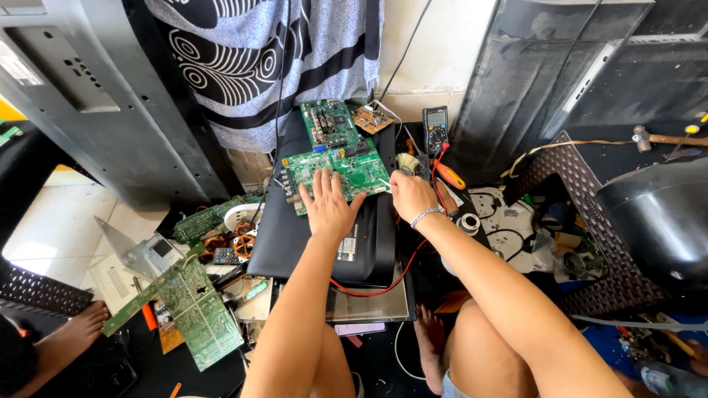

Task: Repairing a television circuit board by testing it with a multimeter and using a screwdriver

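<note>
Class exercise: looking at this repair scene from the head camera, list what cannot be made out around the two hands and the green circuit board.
- Head view: what the right hand pinches, hidden by its own fingers.
- Part of the green circuit board lies covered under the left hand.
- The multimeter display is too small to read.
- The long green board has components too fine to tell apart.

A multimeter (pixel 435 127), hammer (pixel 667 138) and, seemingly, a remote (pixel 226 256) lie around.

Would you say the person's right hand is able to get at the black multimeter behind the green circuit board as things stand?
Probably yes. The right hand lies at the right edge of the green circuit board, and the multimeter sits just beyond it. Only an orange-handled tool and red lead lie between, low and easy to pass over.
</note>
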